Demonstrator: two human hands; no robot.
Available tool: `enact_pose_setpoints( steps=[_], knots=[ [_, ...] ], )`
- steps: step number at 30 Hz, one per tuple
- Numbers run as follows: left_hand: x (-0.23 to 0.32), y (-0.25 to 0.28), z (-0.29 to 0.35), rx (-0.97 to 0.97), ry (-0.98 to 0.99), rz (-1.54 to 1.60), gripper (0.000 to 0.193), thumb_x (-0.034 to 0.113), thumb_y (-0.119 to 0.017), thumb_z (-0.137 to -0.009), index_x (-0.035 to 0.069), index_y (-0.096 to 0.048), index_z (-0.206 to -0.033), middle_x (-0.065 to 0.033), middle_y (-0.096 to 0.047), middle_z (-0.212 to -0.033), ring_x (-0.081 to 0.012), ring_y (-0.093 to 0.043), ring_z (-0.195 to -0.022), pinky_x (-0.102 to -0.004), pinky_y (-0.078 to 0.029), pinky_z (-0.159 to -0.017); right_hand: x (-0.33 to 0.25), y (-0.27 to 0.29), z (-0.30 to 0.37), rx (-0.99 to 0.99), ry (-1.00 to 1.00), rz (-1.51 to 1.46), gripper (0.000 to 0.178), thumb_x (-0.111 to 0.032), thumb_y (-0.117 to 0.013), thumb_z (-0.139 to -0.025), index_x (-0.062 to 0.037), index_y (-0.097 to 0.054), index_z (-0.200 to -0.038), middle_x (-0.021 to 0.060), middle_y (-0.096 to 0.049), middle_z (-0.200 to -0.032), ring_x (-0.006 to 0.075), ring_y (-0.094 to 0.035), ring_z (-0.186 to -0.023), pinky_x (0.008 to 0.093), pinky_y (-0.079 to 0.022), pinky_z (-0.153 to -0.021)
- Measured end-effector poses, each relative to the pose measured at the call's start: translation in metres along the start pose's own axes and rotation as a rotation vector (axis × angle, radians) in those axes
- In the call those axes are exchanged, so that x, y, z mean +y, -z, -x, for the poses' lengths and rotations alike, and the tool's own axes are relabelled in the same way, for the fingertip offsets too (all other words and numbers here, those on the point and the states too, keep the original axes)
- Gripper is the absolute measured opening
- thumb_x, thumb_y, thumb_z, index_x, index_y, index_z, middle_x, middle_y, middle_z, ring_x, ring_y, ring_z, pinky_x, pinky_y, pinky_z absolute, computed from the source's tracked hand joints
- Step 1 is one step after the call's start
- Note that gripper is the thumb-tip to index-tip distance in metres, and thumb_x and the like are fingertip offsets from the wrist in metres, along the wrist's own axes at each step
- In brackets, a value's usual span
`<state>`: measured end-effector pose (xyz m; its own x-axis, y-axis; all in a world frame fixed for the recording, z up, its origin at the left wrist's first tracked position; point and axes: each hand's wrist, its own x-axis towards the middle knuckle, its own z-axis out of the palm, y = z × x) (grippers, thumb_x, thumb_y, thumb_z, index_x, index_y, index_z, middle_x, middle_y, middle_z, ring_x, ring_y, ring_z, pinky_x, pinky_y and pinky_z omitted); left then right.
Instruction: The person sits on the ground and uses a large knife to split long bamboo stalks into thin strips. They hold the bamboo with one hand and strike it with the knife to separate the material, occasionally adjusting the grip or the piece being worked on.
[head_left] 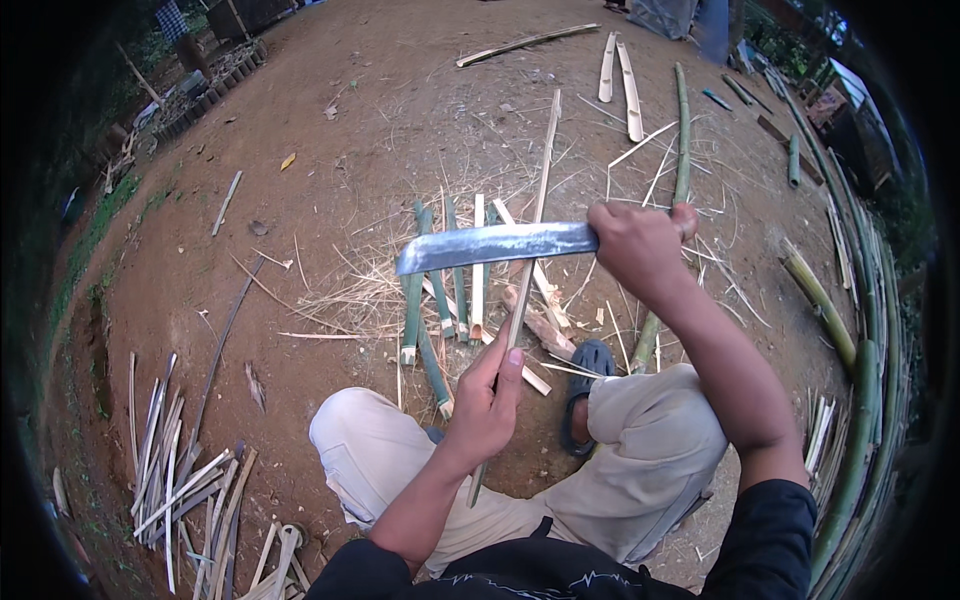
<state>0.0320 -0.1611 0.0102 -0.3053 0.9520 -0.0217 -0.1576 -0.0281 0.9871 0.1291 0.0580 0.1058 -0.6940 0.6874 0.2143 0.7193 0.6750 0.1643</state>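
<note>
My left hand point(485, 400) is closed round a long, thin bamboo strip point(546, 165), which slants up and away from my lap. In my right hand point(640, 245) is the handle of a machete point(495, 245). Its broad grey blade points left and lies across the strip, above my left hand; I cannot tell whether the edge bites into it. Beneath the blade, several split green bamboo pieces point(411, 320) lie on the ground among pale shavings point(340, 290). A short wooden block point(540, 325) rests by my shoe point(585, 385).
A heap of cut strips point(175, 470) lies at the lower left. Long green bamboo poles point(860, 440) run along the right side. One thin pole point(683, 130) lies beyond my right hand, near two split halves point(628, 90). The ground is bare brown earth point(250, 120).
</note>
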Motion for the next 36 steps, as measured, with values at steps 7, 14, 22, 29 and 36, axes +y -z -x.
enact_pose_setpoints(
  steps=[7,14,22,29,36],
  knots=[
    [-0.002,0.0,0.007,-0.041,-0.018,-0.04,0.051,0.025,-0.039,-0.106,0.005,-0.026,-0.152,0.0037,-0.044,-0.084,0.0006,-0.033,-0.055,-0.0164,-0.029,-0.045,0.013,-0.016,0.004,0.067,0.077,0.086,0.018,-0.013,-0.052,-0.089,-0.0028,-0.064,-0.083,0.0166,-0.068,-0.077,0.0337,-0.069,-0.067,0.0475,-0.056,-0.063],
    [-0.009,-0.007,0.009,-0.055,-0.064,-0.011,0.05,0.024,-0.039,-0.106,0.005,-0.028,-0.151,0.0037,-0.044,-0.084,0.0005,-0.033,-0.054,-0.0165,-0.029,-0.044,0.048,-0.014,-0.005,0.198,-0.134,-0.039,0.013,-0.012,-0.052,-0.088,-0.0047,-0.062,-0.084,0.0149,-0.067,-0.075,0.034,-0.069,-0.07,0.0482,-0.055,-0.065],
    [-0.012,0.0,0.009,-0.006,-0.181,-0.243,0.048,0.02,-0.04,-0.106,0.004,-0.032,-0.15,0.0015,-0.047,-0.085,-0.0005,-0.037,-0.055,-0.0171,-0.033,-0.047,0.027,-0.018,0.001,0.259,0.174,0.031,0.007,-0.008,-0.055,-0.084,-0.0068,-0.061,-0.082,0.0117,-0.067,-0.074,0.0289,-0.068,-0.063,0.041,-0.055,-0.056],
    [0.016,-0.009,0.012,0.011,-0.288,-0.179,0.046,0.016,-0.045,-0.103,-0.004,-0.04,-0.144,-0.0096,-0.054,-0.089,-0.0125,-0.05,-0.069,-0.0261,-0.043,-0.063,0.064,-0.021,-0.001,0.039,-0.223,-0.091,0.016,-0.016,-0.06,-0.084,-0.0041,-0.069,-0.088,0.0186,-0.068,-0.079,0.0368,-0.067,-0.078,0.0474,-0.055,-0.072],
    [0.021,0.001,0.004,-0.251,0.09,0.513,0.046,0.032,-0.029,-0.107,0.002,-0.037,-0.141,-0.0035,-0.048,-0.086,-0.0048,-0.041,-0.054,-0.0183,-0.035,-0.044,0.062,-0.021,0.01,-0.042,-0.416,-0.479,0.022,-0.013,-0.067,-0.077,-0.0002,-0.056,-0.064,0.0162,-0.062,-0.064,0.0325,-0.059,-0.058,0.0421,-0.05,-0.062]
  ],
)
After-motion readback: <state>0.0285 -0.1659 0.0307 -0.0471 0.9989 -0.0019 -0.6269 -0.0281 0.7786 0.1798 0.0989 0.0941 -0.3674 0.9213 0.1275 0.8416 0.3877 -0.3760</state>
